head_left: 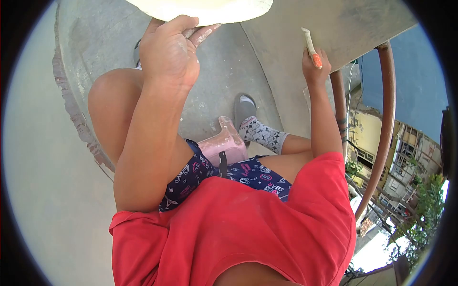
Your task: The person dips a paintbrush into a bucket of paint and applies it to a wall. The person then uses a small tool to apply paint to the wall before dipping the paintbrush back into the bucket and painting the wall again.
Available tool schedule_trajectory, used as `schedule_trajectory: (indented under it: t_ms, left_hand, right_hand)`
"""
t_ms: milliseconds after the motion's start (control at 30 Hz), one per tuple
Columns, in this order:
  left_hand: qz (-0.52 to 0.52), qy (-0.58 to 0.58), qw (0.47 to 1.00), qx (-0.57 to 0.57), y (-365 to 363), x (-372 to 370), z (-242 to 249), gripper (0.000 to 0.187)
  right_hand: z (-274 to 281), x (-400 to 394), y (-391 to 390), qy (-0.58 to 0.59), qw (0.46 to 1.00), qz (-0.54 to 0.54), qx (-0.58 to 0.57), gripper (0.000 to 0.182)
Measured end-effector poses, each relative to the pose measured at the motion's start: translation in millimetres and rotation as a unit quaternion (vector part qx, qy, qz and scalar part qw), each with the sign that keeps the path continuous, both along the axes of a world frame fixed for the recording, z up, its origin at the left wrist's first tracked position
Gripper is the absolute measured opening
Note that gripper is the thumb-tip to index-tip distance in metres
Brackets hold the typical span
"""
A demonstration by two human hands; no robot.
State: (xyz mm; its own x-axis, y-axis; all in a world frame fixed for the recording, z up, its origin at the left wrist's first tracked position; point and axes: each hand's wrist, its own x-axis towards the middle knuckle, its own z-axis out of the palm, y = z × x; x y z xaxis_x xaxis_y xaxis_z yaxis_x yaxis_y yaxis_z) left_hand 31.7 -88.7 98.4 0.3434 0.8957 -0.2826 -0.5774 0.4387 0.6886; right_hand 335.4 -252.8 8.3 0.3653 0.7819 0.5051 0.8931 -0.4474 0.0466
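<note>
My left hand [171,55] is closed on the lower edge of a large pale, rounded object [210,9], with the thumb on the near side and whitish smears on the fingers. The top of that object is cut off by the frame. To the right, my right hand [317,69] is wrapped round a thin tool [310,43] with a whitish upper part and an orange end. The tool points up, near a grey flat surface [353,24]. The two hands are well apart.
A pink container [224,148] stands between my legs on the grey floor [210,81]. Brown curved metal bars [387,105] rise at the right, with buildings and a tree [427,214] beyond. A broken edge [71,95] runs down the left.
</note>
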Motion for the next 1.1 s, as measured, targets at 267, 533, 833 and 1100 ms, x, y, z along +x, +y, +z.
schedule_trajectory:
  t_ms: [267,533,833,1100]
  left_hand:
    - [0.004,0.005,1.000,0.022,-2,1,1,0.032]
    - [-0.003,-0.012,1.000,0.007,-4,2,3,0.030]
    - [-0.001,-0.014,1.000,-0.010,-4,-8,7,0.030]
    - [0.023,-0.020,1.000,-0.005,2,-17,7,0.031]
  right_hand:
    - [-146,-10,-30,0.063,0.972,-0.027,-0.224,0.012]
    - [-48,10,32,0.005,0.993,0.011,-0.120,0.012]
    - [-157,-13,44,0.098,0.972,0.002,-0.214,0.011]
    - [-51,25,105,0.003,0.988,0.050,-0.146,0.008]
